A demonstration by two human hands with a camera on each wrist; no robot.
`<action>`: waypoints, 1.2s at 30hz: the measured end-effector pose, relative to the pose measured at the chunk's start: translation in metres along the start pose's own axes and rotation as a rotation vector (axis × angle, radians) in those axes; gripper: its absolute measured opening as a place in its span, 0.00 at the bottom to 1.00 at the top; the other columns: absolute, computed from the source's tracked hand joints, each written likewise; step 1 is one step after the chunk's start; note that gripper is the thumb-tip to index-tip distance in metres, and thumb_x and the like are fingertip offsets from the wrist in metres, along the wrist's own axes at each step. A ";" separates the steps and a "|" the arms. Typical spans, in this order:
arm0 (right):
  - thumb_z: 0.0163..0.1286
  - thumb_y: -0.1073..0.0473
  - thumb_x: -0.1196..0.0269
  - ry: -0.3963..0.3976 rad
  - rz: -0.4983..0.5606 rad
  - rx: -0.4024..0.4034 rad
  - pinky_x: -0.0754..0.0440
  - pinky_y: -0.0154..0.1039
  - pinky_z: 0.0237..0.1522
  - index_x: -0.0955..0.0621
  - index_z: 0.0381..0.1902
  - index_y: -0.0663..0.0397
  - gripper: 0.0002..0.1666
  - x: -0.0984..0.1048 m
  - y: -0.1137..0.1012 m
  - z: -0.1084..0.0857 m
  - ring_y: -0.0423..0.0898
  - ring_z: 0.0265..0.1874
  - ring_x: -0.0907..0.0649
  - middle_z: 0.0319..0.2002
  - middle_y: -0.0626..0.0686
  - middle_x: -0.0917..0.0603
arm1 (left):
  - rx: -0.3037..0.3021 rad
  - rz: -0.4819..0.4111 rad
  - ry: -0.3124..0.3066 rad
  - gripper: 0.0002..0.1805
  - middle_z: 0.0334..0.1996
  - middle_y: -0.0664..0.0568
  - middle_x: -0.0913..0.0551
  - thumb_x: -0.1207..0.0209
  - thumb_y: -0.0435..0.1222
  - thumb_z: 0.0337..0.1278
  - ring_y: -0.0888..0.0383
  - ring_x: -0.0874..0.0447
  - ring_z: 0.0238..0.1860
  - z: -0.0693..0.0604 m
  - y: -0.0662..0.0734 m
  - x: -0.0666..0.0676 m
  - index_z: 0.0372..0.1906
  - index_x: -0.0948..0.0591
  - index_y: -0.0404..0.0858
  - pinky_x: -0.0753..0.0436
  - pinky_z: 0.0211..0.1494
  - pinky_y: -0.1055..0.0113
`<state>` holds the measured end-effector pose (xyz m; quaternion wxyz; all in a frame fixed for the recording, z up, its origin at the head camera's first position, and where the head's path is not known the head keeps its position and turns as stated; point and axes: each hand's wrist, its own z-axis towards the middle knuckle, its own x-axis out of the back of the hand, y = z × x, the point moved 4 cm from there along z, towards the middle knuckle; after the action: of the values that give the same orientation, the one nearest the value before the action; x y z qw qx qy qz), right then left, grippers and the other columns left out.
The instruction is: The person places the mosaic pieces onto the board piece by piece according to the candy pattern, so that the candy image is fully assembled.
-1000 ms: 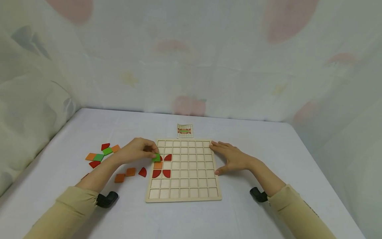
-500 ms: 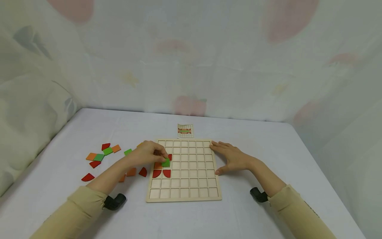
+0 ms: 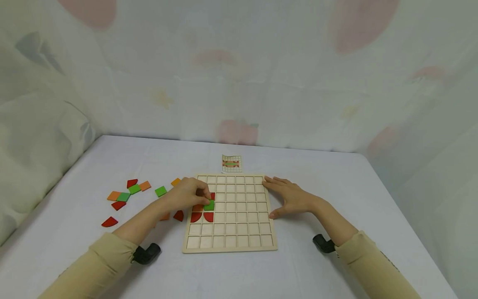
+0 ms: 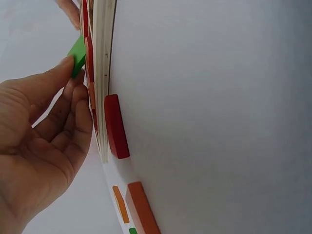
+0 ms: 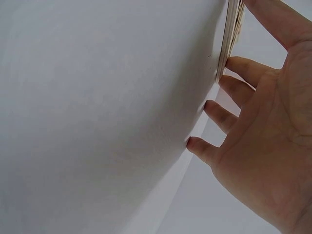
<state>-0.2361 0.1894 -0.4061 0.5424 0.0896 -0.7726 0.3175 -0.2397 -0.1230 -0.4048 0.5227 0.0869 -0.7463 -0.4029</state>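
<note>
Shifted rightward since a second ago: left hand (image 3: 186, 194) and green tile (image 3: 210, 205). Board (image 3: 239, 250) under that grip, most cells bare. Right hand (image 3: 289, 197) spread at board's edge, right of grip. Left thumb and fingers pinch the green tile at a second-column cell; fully seated, can't tell. Done: red pieces (image 3: 196, 217), orange piece (image 3: 198, 208) beside grip. Remaining: loose pieces (image 3: 145, 185) left of it.
</note>
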 end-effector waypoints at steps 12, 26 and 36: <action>0.53 0.32 0.29 0.003 -0.008 0.008 0.44 0.75 0.68 0.42 0.78 0.49 0.62 0.000 0.002 0.000 0.62 0.79 0.47 0.80 0.51 0.49 | -0.011 0.000 -0.013 0.05 0.26 0.60 0.16 0.32 0.36 0.55 0.60 0.25 0.32 0.000 -0.001 -0.002 0.28 0.16 0.47 0.25 0.36 0.69; 0.53 0.32 0.30 -0.004 0.002 -0.003 0.45 0.77 0.67 0.44 0.78 0.47 0.62 0.000 0.002 -0.001 0.61 0.79 0.48 0.81 0.50 0.50 | -0.050 0.032 0.012 0.06 0.28 0.57 0.15 0.31 0.34 0.53 0.61 0.25 0.31 0.002 0.001 -0.003 0.26 0.16 0.45 0.24 0.33 0.70; 0.53 0.32 0.30 -0.001 0.007 0.002 0.46 0.76 0.68 0.43 0.78 0.47 0.62 -0.001 0.002 0.000 0.61 0.79 0.48 0.81 0.50 0.50 | -0.039 0.053 0.017 0.06 0.28 0.57 0.17 0.31 0.35 0.54 0.61 0.24 0.32 0.002 0.001 -0.003 0.27 0.17 0.45 0.23 0.36 0.69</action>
<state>-0.2367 0.1907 -0.4080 0.5408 0.0873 -0.7730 0.3201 -0.2403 -0.1199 -0.4067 0.5413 0.0603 -0.7359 -0.4023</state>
